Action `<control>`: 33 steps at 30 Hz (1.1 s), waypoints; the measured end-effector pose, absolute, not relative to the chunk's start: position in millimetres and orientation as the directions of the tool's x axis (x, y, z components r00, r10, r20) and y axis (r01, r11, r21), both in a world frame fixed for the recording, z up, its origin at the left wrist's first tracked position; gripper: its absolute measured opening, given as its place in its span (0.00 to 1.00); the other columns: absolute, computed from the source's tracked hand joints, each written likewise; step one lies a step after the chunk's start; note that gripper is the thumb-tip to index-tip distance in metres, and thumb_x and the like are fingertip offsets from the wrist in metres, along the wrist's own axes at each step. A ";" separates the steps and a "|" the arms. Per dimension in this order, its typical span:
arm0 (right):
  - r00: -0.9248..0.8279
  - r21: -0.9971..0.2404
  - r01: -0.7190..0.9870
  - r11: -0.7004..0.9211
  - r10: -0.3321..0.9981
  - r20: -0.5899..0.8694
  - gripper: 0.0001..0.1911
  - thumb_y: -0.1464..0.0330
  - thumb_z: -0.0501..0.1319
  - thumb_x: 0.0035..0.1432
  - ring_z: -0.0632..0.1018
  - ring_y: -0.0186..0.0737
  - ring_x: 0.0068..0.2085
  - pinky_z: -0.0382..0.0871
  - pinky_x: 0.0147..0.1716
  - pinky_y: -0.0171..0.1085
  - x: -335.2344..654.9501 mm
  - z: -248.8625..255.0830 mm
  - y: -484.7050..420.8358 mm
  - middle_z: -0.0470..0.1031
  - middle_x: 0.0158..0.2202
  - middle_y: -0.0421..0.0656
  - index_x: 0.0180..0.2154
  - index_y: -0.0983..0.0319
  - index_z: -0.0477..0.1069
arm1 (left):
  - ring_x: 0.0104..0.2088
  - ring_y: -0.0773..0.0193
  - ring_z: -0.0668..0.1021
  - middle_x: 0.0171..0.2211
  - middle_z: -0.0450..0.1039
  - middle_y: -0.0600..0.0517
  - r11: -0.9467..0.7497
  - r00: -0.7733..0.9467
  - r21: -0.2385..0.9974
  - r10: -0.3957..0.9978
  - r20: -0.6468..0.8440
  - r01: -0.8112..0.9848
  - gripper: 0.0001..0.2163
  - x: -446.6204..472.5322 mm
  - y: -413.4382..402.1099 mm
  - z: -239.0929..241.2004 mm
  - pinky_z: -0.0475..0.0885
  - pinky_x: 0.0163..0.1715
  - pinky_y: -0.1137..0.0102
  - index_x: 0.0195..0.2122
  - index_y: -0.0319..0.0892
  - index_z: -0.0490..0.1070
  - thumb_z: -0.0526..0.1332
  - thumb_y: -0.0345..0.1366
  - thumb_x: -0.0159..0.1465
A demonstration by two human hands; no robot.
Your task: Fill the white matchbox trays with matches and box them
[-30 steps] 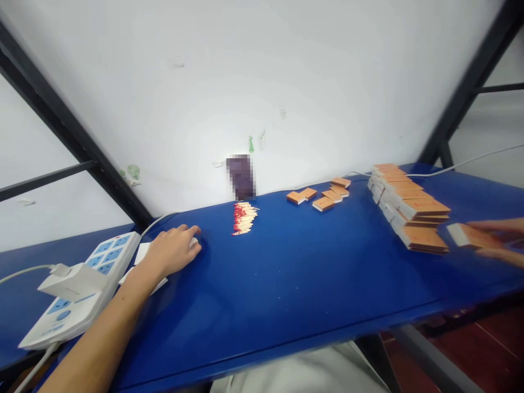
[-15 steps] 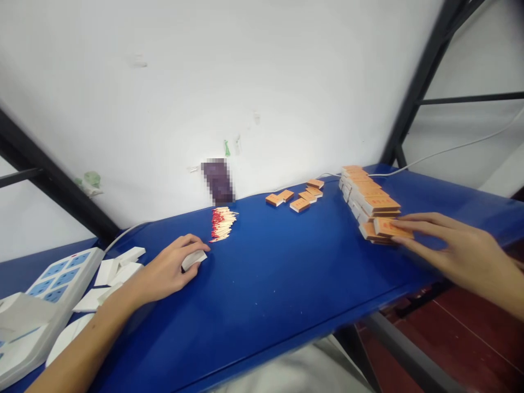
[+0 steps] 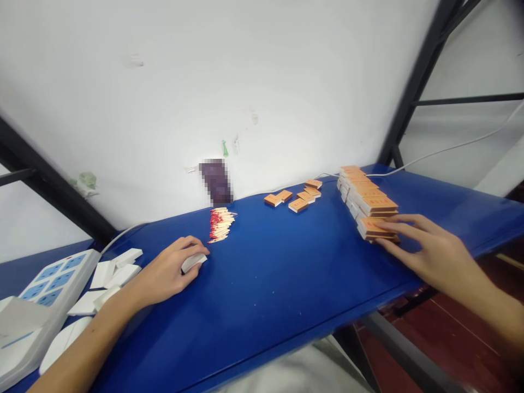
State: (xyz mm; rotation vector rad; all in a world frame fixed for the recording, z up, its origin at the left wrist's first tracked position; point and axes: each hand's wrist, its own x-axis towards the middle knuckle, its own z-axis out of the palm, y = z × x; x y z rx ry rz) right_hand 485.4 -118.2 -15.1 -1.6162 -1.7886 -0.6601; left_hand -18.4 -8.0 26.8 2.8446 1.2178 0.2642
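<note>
My left hand rests on the blue table, its fingers closed round a small white matchbox tray. Just beyond it lies a pile of red-tipped matches. At the right, my right hand grips an orange matchbox between thumb and fingers. That box sits on the low front end of a stepped stack of orange matchboxes, in line with the box below. My fingers cover its right end.
Several loose orange matchboxes lie near the wall. White card pieces and a white power strip with blue sockets are at the left. A white cable runs behind the stack. The blue table ends at a front edge near me.
My right hand has moved left with the matchbox, bringing it further onto the stack's front end. My left hand keeps its hold on the white tray.
</note>
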 end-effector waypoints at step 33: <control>0.313 -0.221 0.950 -0.222 0.678 0.665 0.21 0.47 0.59 0.52 0.76 0.44 0.33 0.67 0.23 0.40 461.8 -18.6 -117.2 0.68 0.44 0.44 0.37 0.57 0.64 | 0.50 0.58 0.73 0.50 0.69 0.50 -0.693 0.678 0.111 0.720 0.149 0.712 0.13 -17.2 -8.8 27.3 0.69 0.52 0.66 0.49 0.47 0.72 0.54 0.41 0.66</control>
